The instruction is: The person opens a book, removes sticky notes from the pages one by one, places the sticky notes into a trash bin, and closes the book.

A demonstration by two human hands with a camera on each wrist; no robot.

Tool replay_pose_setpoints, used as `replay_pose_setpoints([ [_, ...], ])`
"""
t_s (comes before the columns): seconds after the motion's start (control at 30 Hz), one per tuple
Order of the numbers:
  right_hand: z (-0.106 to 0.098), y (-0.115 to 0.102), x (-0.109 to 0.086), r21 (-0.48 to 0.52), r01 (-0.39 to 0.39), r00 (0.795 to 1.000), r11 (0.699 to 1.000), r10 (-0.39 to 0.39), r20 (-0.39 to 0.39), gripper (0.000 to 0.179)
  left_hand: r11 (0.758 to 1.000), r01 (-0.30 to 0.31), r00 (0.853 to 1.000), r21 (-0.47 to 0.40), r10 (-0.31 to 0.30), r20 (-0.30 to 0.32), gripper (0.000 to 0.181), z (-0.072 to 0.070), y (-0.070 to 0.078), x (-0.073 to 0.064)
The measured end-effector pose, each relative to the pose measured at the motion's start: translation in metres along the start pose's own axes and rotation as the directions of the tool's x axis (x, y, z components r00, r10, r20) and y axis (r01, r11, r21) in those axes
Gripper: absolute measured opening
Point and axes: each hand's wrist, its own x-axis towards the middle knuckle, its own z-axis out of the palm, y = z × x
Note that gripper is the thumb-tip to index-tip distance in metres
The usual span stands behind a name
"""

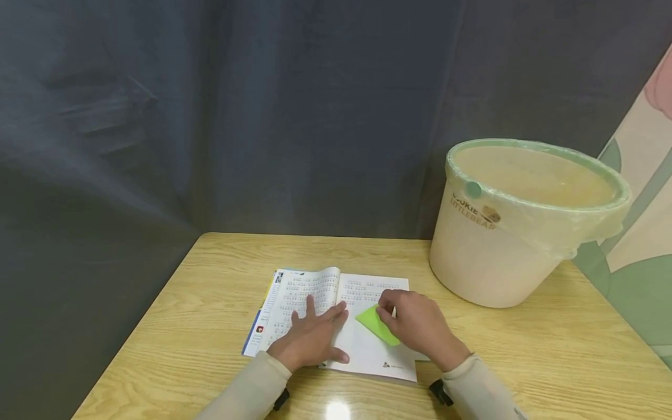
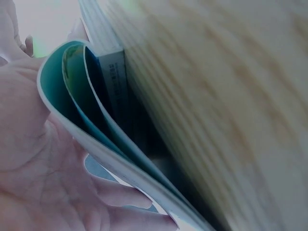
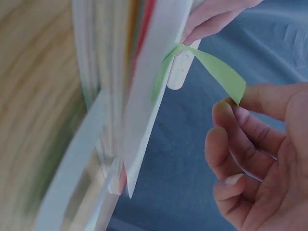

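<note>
An open book (image 1: 367,356) with printed text lies on the wooden table. My left hand (image 1: 312,335) rests on it with fingers spread, across the inner part of the left page and the spine. In the left wrist view, the palm of the left hand (image 2: 53,159) lies along the curved pages. A bright green sticky note (image 1: 377,328) is on the right page. My right hand (image 1: 415,324) pinches one corner of it between thumb and index finger. In the right wrist view the green note (image 3: 221,74) bends up from the page toward the fingertips.
A large cream bucket (image 1: 488,256) with a green rim and a clear plastic liner stands at the table's back right. Behind the wooden table (image 1: 210,291) hangs a dark curtain (image 1: 315,116). A patterned wall covering (image 1: 646,262) is at the far right.
</note>
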Motion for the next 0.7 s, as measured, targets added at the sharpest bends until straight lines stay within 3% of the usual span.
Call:
replay_pose_setpoints([
  [0.7,-0.008,0.031,-0.015,0.083,-0.104,0.994,0.991,0.105,-0.013,0.010,1.000,-0.013,1.000,0.004,0.013,0.003,0.087,0.002,-0.001,0.001],
])
